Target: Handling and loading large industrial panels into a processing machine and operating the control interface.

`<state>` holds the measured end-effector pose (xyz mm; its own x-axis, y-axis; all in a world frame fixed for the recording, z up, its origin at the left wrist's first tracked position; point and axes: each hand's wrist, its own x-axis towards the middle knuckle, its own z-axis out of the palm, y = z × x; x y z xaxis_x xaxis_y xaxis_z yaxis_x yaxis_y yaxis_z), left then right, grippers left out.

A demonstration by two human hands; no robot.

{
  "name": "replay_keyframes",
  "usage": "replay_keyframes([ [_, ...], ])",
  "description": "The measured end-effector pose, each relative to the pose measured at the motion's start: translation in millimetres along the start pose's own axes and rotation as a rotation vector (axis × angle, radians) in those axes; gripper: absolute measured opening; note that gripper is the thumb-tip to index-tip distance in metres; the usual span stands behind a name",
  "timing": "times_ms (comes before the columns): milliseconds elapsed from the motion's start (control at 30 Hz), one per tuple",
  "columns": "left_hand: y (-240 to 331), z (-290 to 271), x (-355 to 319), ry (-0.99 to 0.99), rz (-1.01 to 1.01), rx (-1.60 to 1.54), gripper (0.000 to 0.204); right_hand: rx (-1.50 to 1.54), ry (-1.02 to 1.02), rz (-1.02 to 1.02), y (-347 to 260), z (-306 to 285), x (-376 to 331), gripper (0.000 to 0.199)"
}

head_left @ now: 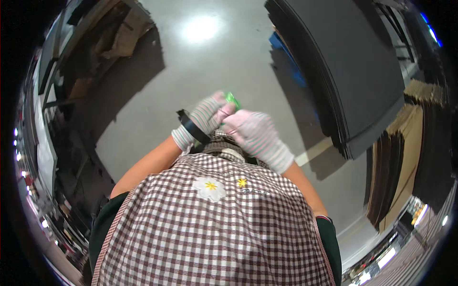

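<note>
Both hands are raised together in front of the chest, above a smooth grey concrete floor [214, 62]. Each wears a knitted work glove with pale pink and white stripes.

The left hand [206, 116] is closed around a small bright green flat object [233, 99], gripping it between thumb and fingers; only the top corner of the object shows above the glove. Blur prevents any finer reading of its shape. A black strap or band [192, 127] crosses the left wrist at the glove cuff.

The right hand [255, 133] lies just beside the left, its fingertips meeting the left hand at the green object. The fingers are curled inward — whether they actually grip the object or merely touch it cannot be told from this view.

The green object is therefore held in the air between the two hands, at chest height, well above the floor.

Below the hands, a brown-and-white checked apron [214, 229] with a white flower patch and a small yellow flower fills the lower picture.

To the person's right stands a tall stack of large black flat sheets [348, 66], with a blue item partly visible at its base. Further right, brown corrugated cardboard sheets [405, 157] stand on edge. At upper left, crumpled brown cardboard [121, 33] lies beside dark shelving — detail there is unclear.
</note>
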<state>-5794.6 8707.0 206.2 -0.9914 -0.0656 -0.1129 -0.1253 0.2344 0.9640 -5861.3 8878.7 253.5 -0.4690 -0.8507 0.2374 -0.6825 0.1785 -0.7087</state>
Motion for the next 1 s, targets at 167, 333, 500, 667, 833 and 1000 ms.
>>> replay_keyframes([
  [167, 36, -9, -19, -0.164, -0.436, -0.67, 0.051, 0.139, 0.15, 0.19, 34, 1, 11, 0.012],
  [333, -16, -2, 0, 0.448, -0.202, -0.974, 0.036, 0.045, 0.138, 0.105, 3, 29, 18, 0.028],
  [500, 26, 15, 1, 0.354, -0.254, -1.497, 0.049, -0.088, 0.208, -0.085, 9, 21, 67, 0.038],
  [667, 5, -20, -8, 0.082, -0.195, -1.569, 0.055, -0.062, -0.005, 0.037, 26, 25, 65, 0.041],
  [833, 19, -91, -16, -0.109, -0.506, -0.667, 0.047, 0.486, 0.057, 0.465, 77, 20, 57, 0.033],
  [1000, -67, -67, 6, -0.453, -0.34, 0.473, 0.046, 0.991, 0.488, 0.694, 58, 45, 87, 0.023],
])
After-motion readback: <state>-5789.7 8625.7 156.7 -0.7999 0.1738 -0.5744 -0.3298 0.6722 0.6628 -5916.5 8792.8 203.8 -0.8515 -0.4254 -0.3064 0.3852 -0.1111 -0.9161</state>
